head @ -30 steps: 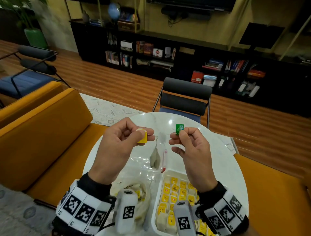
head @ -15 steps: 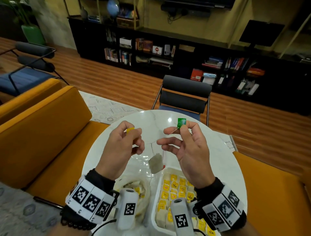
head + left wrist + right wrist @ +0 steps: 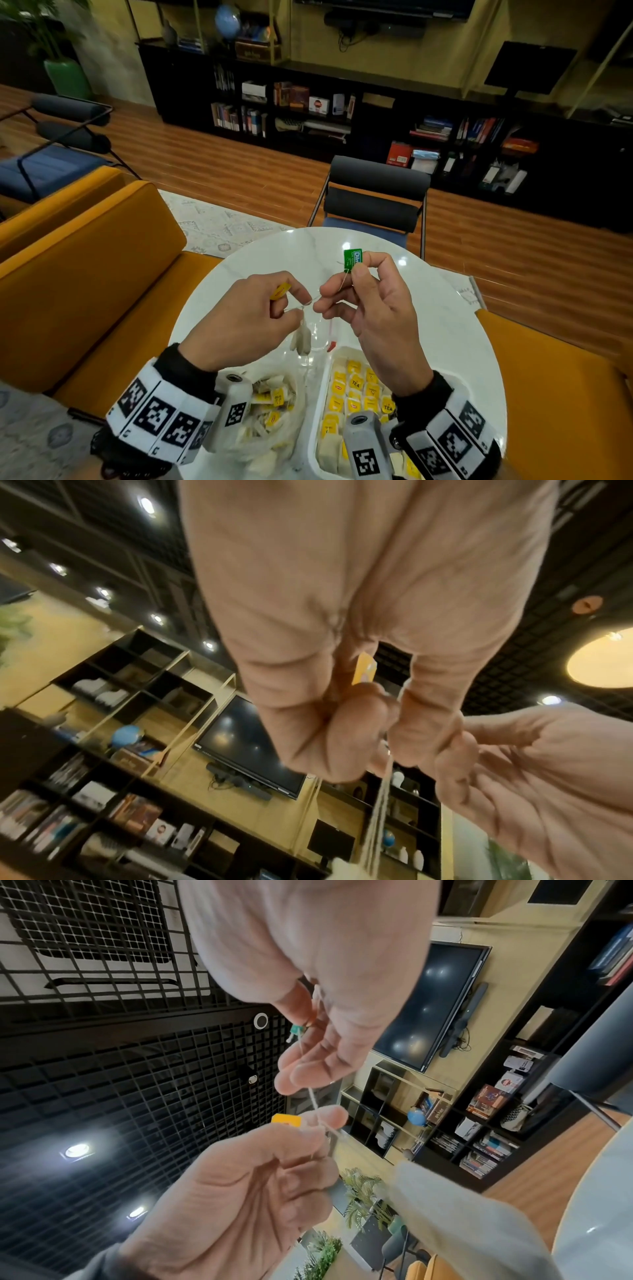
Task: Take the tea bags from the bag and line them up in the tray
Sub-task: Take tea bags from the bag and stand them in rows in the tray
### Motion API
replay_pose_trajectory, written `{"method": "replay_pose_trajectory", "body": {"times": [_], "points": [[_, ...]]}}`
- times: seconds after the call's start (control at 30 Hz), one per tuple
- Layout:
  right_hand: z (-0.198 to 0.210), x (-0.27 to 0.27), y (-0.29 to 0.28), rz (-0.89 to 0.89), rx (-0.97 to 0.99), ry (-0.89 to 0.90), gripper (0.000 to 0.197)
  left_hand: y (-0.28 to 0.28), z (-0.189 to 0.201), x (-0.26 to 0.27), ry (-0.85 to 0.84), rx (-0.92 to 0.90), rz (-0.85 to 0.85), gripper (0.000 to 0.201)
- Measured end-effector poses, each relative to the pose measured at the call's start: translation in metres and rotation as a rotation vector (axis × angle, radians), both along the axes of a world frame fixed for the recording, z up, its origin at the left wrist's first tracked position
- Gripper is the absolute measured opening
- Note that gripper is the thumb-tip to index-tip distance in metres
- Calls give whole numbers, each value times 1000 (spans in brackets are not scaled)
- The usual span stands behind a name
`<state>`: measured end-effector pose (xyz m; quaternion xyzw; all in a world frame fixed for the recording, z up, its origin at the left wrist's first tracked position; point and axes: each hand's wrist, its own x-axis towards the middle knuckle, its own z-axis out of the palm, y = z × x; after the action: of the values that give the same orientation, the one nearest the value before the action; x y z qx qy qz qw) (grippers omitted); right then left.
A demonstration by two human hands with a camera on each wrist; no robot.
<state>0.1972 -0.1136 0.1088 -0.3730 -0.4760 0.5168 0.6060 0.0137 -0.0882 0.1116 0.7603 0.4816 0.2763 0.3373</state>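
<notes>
Two hands raised over the counter [image 3: 428, 329]: left hand [image 3: 246, 322] pinches a yellow tag [image 3: 280, 291], right hand [image 3: 380, 308] pinches a green tag [image 3: 352, 259], tea bag [image 3: 302, 339] dangling between, above tray [image 3: 317, 421] and bag [image 3: 267, 442].

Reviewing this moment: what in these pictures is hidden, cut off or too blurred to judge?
- Head view: the tray runs off the bottom edge, partly behind the right hand and wrist camera, so the rows cannot be counted.
- Head view: whether the strings are knotted; too thin.
- Left wrist view: the yellow tag, mostly hidden by the left hand; print unreadable.
</notes>
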Motion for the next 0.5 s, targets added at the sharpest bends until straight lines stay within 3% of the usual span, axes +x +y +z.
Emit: {"method": "replay_pose_trajectory", "body": {"times": [0.23, 0.5], "points": [[-2, 4, 3, -5, 10, -31, 22, -1, -2, 5, 86, 74, 53, 9], [-11, 9, 7, -85, -17, -98, 16, 0, 2, 6, 76, 31, 64, 12]]}}
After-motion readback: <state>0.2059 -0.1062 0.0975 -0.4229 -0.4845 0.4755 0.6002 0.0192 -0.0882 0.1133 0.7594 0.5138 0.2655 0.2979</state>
